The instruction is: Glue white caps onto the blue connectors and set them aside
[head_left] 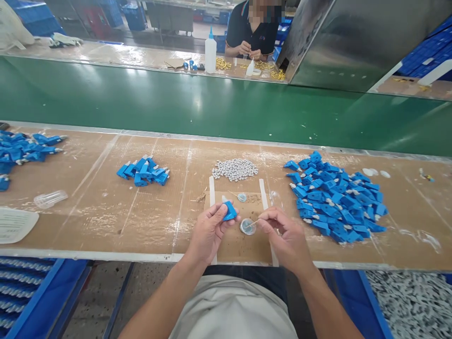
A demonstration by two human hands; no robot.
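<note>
Between the fingers of my left hand [209, 231] is a blue plastic part [230, 211] with a whitish tip. My right hand [286, 238] pinches a thin wooden stick [253, 223], its end over a small round clear dish [247, 228]. Just beyond the dish, a smaller cap with bluish contents [242, 197] has another thin stick lying across it. Farther back lies a pile of small grey-white pieces [235, 169]. A large heap of blue parts with white tips [335, 197] sits to the right of my right hand, and a smaller heap [143, 171] is off to the left.
A green conveyor belt [158, 108] runs behind the cardboard-covered table [92, 207]. Across it, a person [252, 35] handles something small beside a white bottle [211, 54]. Blue crates [374, 301] stand below the table edge. A clear plastic cup [50, 198] lies at left.
</note>
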